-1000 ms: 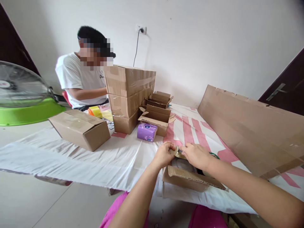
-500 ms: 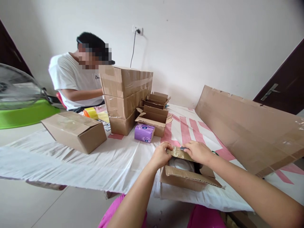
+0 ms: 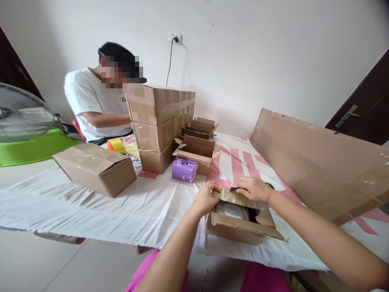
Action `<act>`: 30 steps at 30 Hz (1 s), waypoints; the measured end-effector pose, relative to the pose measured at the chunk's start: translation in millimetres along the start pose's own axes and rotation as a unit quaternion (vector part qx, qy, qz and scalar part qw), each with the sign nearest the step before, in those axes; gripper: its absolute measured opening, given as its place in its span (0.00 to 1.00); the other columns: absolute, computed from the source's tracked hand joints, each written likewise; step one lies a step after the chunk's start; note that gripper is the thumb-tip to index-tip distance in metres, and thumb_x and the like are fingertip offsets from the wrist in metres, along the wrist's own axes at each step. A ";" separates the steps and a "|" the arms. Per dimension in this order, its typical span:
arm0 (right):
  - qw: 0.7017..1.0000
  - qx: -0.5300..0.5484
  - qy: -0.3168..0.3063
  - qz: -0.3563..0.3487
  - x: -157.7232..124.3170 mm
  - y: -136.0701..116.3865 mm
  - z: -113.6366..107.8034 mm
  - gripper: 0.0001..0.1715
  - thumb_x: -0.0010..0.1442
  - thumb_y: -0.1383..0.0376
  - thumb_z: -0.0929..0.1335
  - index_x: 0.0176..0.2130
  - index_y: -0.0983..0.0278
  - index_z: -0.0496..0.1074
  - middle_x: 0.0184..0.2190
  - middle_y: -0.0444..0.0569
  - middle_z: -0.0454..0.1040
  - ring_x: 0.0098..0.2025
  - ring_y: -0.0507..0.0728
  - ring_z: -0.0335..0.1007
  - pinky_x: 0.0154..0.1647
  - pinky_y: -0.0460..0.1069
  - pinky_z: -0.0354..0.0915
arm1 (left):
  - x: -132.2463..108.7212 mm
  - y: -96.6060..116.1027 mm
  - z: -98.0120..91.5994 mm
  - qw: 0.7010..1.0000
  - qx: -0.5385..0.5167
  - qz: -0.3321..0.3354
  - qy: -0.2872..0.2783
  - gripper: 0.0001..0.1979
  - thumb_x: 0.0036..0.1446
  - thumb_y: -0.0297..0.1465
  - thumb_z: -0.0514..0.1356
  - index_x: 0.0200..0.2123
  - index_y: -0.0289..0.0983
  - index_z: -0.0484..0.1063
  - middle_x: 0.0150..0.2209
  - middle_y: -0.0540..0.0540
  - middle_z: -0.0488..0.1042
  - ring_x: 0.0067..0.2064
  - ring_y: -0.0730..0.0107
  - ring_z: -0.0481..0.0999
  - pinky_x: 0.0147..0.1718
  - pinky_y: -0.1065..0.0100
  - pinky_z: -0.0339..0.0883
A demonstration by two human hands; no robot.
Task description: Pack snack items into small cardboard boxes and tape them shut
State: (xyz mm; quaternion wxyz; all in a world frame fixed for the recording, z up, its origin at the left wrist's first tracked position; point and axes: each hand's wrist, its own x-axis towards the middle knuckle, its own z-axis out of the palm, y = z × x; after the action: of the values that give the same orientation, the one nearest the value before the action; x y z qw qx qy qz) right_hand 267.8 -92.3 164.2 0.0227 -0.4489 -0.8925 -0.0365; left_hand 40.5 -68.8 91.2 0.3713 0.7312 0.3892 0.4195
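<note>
In front of me a small cardboard box (image 3: 234, 233) stands at the table's near edge with its top flaps apart. A pale round object (image 3: 232, 211) shows inside; its kind is unclear. My left hand (image 3: 208, 198) pinches the left end of the far flap (image 3: 243, 198), which has shiny tape along it. Over the same flap, my right hand (image 3: 253, 188) is closed on a small dark flat tool (image 3: 233, 189), perhaps a cutter, its tip against the taped flap. Most of that tool is hidden by my fingers.
A purple tissue pack (image 3: 184, 170) sits before an open box (image 3: 197, 152). Taped boxes (image 3: 155, 136) are stacked behind, beside a closed box (image 3: 95, 166). A large cardboard sheet (image 3: 316, 162) stands right. Another person (image 3: 91, 97) sits at far left near a green fan (image 3: 36, 146).
My right hand has shifted slightly back and to the left above the flap, with the dark tool still in it. My left hand has kept its place on the flap.
</note>
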 end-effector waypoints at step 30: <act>0.999 0.018 -0.027 -0.034 -4.4 -10.7 -1.4 0.20 0.66 0.61 0.59 0.52 0.61 0.72 0.42 0.51 0.68 0.36 0.53 0.67 0.40 0.49 0.65 | -1.6 0.8 0.8 1.000 0.000 -0.013 0.007 0.13 0.38 0.14 0.60 0.28 0.36 0.72 0.41 0.47 0.74 0.43 0.68 0.74 0.44 0.67 0.66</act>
State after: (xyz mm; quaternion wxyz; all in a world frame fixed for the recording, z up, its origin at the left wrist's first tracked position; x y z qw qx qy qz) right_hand 261.9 -102.4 164.8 0.0053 -0.4188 -0.9080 -0.0095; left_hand 40.9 -70.7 91.1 0.3741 0.7233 0.4009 0.4198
